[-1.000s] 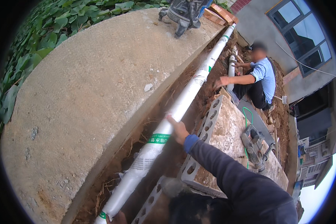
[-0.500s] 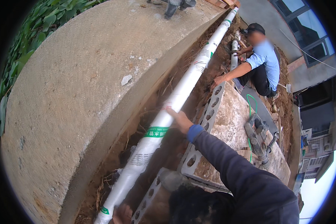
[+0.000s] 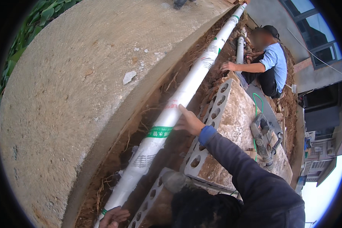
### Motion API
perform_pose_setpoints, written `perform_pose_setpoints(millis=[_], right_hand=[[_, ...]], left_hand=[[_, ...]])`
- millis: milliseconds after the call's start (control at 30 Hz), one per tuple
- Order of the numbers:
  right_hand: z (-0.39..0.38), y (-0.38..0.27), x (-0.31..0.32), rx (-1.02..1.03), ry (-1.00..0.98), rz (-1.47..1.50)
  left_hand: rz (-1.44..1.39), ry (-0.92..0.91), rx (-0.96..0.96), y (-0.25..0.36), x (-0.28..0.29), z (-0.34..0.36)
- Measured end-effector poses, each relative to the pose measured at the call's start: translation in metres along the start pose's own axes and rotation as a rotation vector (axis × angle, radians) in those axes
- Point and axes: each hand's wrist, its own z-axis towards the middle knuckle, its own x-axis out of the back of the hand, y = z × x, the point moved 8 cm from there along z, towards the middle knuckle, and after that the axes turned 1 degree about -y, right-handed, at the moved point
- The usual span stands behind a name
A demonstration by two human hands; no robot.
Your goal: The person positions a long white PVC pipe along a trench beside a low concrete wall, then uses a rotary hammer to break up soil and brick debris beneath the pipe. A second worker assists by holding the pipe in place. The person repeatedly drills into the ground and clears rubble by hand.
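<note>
A long white drain pipe (image 3: 186, 89) with green bands runs diagonally over a dirt trench. My right hand (image 3: 190, 121), in a dark sleeve with a blue cuff, is at the pipe's right side. Its fingers are apart, and the index fingertip touches the pipe just above a green band. At the lower edge my left hand (image 3: 114, 217) is beside the pipe's near end. Its fingers are stretched out, and it is partly cut off by the picture's edge. Contact between it and the pipe is unclear.
A concrete ledge (image 3: 72, 87) borders the trench at left. Hollow slabs (image 3: 231, 121) lie at right, carrying a dusty power tool (image 3: 262, 138) and a green cord (image 3: 256, 99). Beyond, a co-worker (image 3: 271, 62) crouches by a shorter white pipe (image 3: 240, 49). A dark fuzzy shape (image 3: 201, 209) fills the bottom.
My right hand's fingers have spread against the pipe. My left hand shows more fully at the lower edge. The co-worker's hand has moved up, away from the slab's end. The view has shifted slightly.
</note>
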Motion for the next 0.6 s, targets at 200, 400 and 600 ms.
perform_pose_setpoints(millis=[200,400,600], right_hand=[[-0.113,-0.054,0.013,0.824,0.549,-1.308],[-0.129,-0.033,0.049,0.622,0.667,-1.535],[-0.122,-0.043,0.061,0.461,0.627,-1.442]], left_hand=[[0.214,-0.177,-0.263,0.113,-0.054,-0.04],[0.586,0.499,-1.038,0.236,-0.082,-0.075],[1.584,0.918,-0.704,0.315,-0.134,0.02]])
